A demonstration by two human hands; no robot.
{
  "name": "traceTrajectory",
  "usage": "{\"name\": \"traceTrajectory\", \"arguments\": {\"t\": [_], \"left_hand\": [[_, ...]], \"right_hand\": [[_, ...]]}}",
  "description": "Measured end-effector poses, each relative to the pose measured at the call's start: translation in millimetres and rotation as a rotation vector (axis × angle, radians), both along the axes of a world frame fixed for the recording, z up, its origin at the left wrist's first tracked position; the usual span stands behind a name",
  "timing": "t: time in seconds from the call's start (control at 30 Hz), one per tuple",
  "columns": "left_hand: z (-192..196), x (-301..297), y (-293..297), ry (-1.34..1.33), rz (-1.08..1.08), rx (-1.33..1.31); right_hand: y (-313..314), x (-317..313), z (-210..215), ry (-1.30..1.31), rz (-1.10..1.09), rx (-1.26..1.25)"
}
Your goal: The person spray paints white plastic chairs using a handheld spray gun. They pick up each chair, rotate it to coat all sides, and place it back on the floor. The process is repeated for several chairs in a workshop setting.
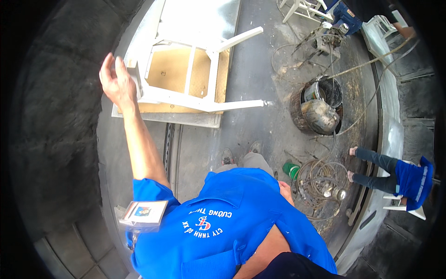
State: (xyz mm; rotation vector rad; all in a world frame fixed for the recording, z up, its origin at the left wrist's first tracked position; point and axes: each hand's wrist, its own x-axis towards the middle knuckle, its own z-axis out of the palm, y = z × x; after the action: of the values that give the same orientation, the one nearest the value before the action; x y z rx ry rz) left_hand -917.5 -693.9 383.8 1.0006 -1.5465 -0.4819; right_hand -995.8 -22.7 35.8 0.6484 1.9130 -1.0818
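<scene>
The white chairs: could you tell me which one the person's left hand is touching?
The upturned white chair on the board, its legs pointing sideways; the left hand grips one leg. The other white chairs stand far off, untouched.

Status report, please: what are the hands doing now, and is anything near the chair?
Left hand gripping a leg of the white wooden chair, which lies tipped on a flat board. Right hand out of view. Dark metal drum and coiled hoses stand apart to the right.
</scene>
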Motion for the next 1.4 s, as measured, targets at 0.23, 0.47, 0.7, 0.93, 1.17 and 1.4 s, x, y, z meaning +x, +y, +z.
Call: {"name": "traceTrajectory", "arguments": {"t": [0.23,0.47,0.7,0.93,1.17,1.4], "left_hand": [[4.2,-57.1,-34.3,-0.524,0.119,0.061],[-18.1,-74.5,-36.3,-0.723,0.573,0.073],[-37.0,-74.5,-24.6,-0.431,0.609,-0.399],[-231.9,-126.1,164.8,0.247,0.503,0.811],[-300.3,-238.2,300.8,0.644,0.244,1.565],[-269.5,-258.8,279.4,0.640,0.289,1.581]], "right_hand": [[0.9,-101.4,-71.3,0.130,0.036,-0.126],[70.7,-246.5,-176.3,0.143,0.158,-0.062],[27.5,-441.9,-33.8,-0.037,0.118,0.009],[-170.2,-572.6,18.1,0.160,0.371,-0.160],[-374.4,-589.8,62.3,0.145,0.829,-0.279],[-541.2,-623.1,101.2,0.184,0.767,-0.423]]}}
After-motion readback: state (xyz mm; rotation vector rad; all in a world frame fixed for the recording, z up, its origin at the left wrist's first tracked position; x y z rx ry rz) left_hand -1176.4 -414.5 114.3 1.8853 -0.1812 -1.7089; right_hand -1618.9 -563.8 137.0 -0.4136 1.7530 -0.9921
